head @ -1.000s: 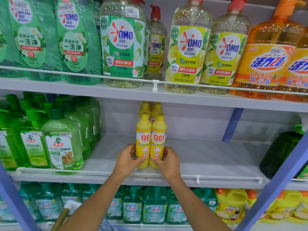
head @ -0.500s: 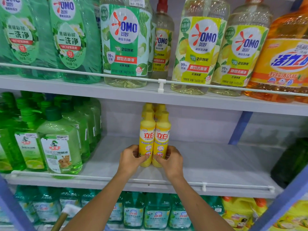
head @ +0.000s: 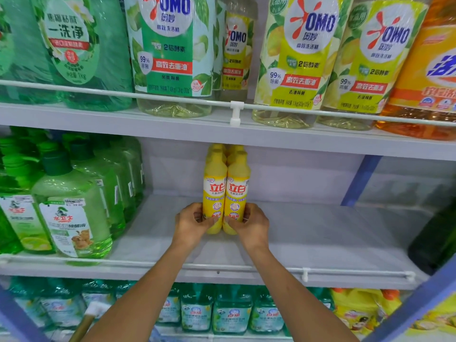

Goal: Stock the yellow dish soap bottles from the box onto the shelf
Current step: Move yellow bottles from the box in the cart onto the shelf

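Two yellow bottles point(head: 225, 193) upright, touching, mid shelf point(head: 320, 233); left hand point(head: 191, 224) gripping one, right hand point(head: 251, 224) gripping the other.

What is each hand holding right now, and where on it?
The left hand grips the left yellow bottle low on its body; the right hand grips the right yellow bottle the same way.
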